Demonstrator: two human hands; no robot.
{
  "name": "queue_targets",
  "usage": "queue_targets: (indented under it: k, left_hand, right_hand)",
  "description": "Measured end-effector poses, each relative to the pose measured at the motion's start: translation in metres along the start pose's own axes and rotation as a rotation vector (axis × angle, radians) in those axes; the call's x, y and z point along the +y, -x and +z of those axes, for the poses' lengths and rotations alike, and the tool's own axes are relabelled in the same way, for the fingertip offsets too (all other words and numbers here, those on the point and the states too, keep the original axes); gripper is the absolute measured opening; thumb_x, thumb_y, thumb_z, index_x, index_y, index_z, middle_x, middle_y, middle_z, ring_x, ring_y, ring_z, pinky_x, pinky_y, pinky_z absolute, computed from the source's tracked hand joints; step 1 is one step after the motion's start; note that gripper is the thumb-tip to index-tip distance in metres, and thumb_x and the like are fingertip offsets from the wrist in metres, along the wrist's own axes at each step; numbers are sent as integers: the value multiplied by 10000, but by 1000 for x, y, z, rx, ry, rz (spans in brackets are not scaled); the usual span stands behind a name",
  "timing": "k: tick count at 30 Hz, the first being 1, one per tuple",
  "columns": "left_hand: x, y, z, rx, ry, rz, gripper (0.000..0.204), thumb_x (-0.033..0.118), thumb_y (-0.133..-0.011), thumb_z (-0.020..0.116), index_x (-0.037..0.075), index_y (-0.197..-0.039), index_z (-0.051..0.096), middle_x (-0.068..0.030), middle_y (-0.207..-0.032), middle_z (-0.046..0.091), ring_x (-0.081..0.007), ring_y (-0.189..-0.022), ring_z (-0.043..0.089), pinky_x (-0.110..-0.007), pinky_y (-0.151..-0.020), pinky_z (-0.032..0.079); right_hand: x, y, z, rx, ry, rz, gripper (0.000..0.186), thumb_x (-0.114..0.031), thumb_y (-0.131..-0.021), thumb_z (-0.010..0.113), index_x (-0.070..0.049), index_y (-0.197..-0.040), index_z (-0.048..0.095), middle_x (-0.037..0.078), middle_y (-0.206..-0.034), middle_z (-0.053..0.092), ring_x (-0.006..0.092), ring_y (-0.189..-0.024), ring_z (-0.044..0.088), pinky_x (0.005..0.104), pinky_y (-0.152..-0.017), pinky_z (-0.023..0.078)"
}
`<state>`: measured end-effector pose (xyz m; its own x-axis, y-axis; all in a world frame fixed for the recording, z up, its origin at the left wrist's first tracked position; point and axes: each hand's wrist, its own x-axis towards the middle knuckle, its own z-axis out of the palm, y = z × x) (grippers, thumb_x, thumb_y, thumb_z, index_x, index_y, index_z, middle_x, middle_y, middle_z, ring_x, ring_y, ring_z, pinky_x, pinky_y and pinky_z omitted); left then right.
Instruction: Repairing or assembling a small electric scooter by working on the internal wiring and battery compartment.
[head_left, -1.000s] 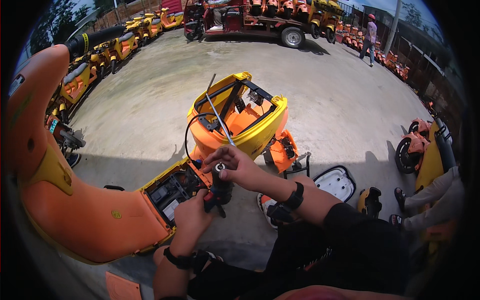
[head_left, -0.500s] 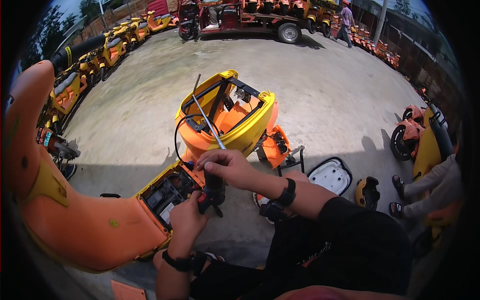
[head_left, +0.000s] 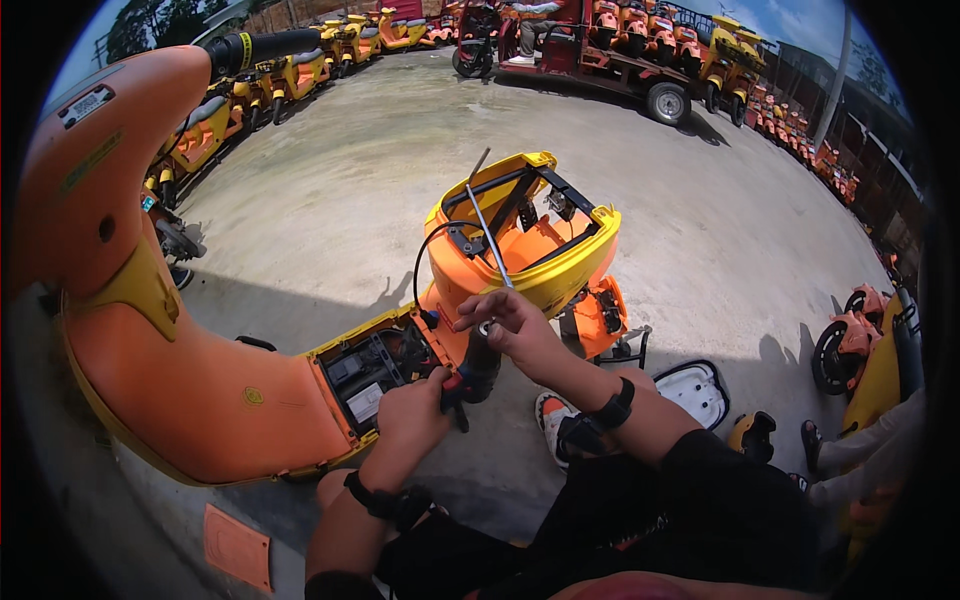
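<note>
Orange scooter body (head_left: 200, 400) crowds left hand (head_left: 412, 415); white seat (head_left: 700, 390) lies nearby.

Rows of orange scooters (head_left: 270, 75) ring the concrete yard (head_left: 330, 170); perhaps a trailer (head_left: 620, 50) beyond.

The left hand (head_left: 412, 412) gripped a dark power tool (head_left: 473, 375) beside the open compartment (head_left: 375, 368) of an orange scooter body (head_left: 190, 380). The right hand (head_left: 510, 325) pinched a long metal rod (head_left: 487, 232) that leaned over the yellow-rimmed orange shell (head_left: 520, 255) on the concrete ground (head_left: 330, 170).
</note>
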<state>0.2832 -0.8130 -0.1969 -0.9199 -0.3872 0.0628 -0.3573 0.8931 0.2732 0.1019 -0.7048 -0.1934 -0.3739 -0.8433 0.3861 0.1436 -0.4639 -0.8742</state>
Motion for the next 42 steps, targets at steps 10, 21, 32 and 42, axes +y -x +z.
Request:
queue_targets:
  k: [10,21,32,42]
  left_hand:
    - [2,0,-6,-6,14,-23,440,145,-684,671,158,-1111,565,-110,-784,668,-333,-742,666,-442,-609,514]
    - [-2,1,0,37,10,17,431,132,-676,673,147,-1097,579,-108,-767,664,-324,-724,663,-428,-604,513]
    - [2,3,-8,43,20,-25,470,143,-658,695,145,-1115,585,-112,-775,666,-325,-741,666,-429,-620,516]
    - [0,1,-19,108,331,-286,575,216,-646,743,73,-1167,548,-188,-889,680,-375,-857,665,-441,-750,519]
  right_hand:
    - [-17,2,7,21,281,-38,365,-308,-990,531,7,-1149,622,74,-1095,662,151,-1059,593,309,-946,444]
    - [-11,2,1,64,216,23,180,-174,-900,668,-21,-837,597,89,-1036,641,176,-993,602,326,-902,458]
    - [-1,1,4,55,33,-28,480,-335,-899,666,-30,-1205,456,134,-1288,534,252,-1173,559,375,-1028,403]
    - [31,8,15,185,290,171,663,-360,-960,579,17,-1413,276,180,-1388,417,195,-1207,497,319,-1003,425]
